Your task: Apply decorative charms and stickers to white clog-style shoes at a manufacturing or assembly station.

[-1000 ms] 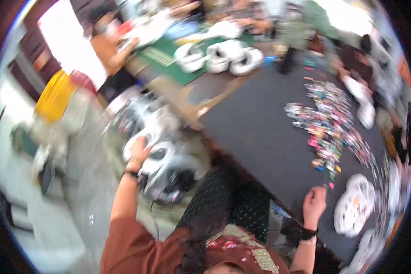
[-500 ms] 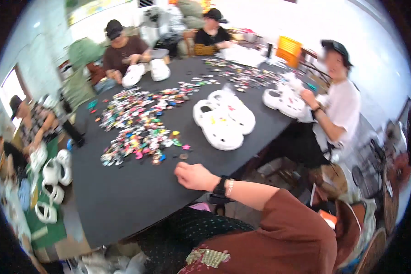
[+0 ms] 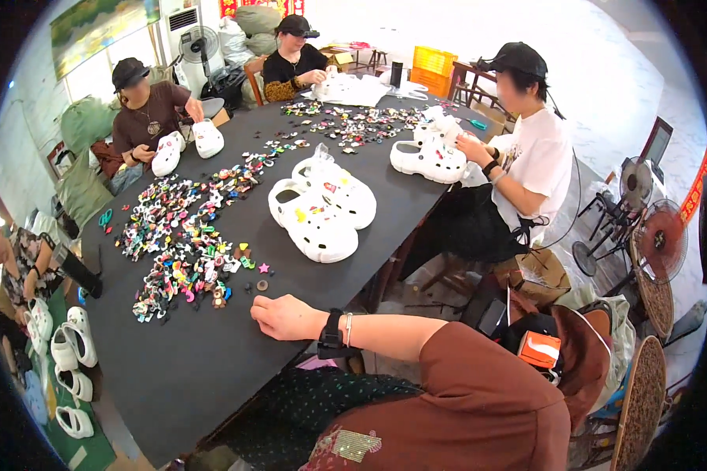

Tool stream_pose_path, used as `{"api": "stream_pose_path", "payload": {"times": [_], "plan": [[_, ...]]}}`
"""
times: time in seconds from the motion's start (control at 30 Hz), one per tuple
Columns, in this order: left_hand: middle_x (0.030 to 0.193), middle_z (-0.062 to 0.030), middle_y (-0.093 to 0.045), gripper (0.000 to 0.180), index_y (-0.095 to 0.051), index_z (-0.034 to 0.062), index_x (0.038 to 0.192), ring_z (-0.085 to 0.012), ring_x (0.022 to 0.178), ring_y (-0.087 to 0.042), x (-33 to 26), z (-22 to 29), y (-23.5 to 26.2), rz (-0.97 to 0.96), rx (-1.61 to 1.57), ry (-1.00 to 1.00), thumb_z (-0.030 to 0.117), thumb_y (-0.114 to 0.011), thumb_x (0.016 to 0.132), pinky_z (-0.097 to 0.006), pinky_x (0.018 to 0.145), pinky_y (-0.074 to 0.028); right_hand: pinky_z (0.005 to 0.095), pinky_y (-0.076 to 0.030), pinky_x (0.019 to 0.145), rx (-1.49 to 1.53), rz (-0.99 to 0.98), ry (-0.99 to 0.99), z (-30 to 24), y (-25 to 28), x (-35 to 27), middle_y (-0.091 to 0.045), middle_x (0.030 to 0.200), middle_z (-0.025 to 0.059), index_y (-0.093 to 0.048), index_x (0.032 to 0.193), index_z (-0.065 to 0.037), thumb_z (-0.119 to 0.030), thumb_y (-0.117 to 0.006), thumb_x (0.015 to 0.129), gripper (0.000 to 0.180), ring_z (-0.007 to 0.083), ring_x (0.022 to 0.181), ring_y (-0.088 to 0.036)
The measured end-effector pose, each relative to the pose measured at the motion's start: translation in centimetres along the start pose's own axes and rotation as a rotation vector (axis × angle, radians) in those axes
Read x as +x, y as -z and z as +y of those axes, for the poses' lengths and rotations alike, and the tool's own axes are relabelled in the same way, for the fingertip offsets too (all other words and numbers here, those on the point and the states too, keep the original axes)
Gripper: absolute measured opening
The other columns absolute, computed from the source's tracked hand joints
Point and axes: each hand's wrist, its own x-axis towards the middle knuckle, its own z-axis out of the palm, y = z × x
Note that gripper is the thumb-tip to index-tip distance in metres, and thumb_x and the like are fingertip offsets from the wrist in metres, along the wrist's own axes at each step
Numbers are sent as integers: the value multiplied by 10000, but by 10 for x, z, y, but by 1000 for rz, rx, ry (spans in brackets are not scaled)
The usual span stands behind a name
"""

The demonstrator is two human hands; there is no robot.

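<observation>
My right hand point(image 3: 291, 318), with a dark strap and a bracelet at the wrist, rests on the dark table point(image 3: 118, 385) near its front edge. Its fingers are curled in, and nothing shows in them. Just beyond the knuckles lie a small brown ring-shaped charm point(image 3: 262, 286) and a pink star charm point(image 3: 264, 268). A wide heap of small coloured shoe charms point(image 3: 184, 228) spreads to the left. Further off stands a pair of white clogs point(image 3: 322, 239), side by side, with a few charms on top. My left hand is out of the picture.
At the table's right side a person handles a white clog point(image 3: 428, 163). Two more people work along the far side, one beside white clogs point(image 3: 168, 155). White clogs point(image 3: 75, 383) stand on a green surface at left. Fans point(image 3: 658, 239) and a box point(image 3: 532, 276) stand at right.
The view has swung to the right, so the table and everything on it sit further left. My right hand stays resting on the table, fingers still curled.
</observation>
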Motion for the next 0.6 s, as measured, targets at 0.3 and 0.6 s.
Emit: {"api": "stream_pose_path", "payload": {"times": [0.3, 0.6], "plan": [[1097, -203, -631, 340, -591, -49, 1173, -277, 992, -593, 33, 40, 80, 200, -148, 159, 209, -483, 981, -360, 873, -473, 411, -511, 574, 21, 0, -2, 0, -2, -1, -522, 885, 105, -517, 909, -41, -123, -560, 851, 109, 304, 654, -605], [1010, -194, -677, 323, -644, -53, 1105, -286, 904, -623, -5, 25, 159, 395, -190, 381, 206, -494, 984, -352, 850, -477, 453, -527, 616, 25, -67, -42, 1, -4, 3, -525, 910, 147, -508, 902, -41, -158, -568, 841, 145, 363, 696, -602]]}}
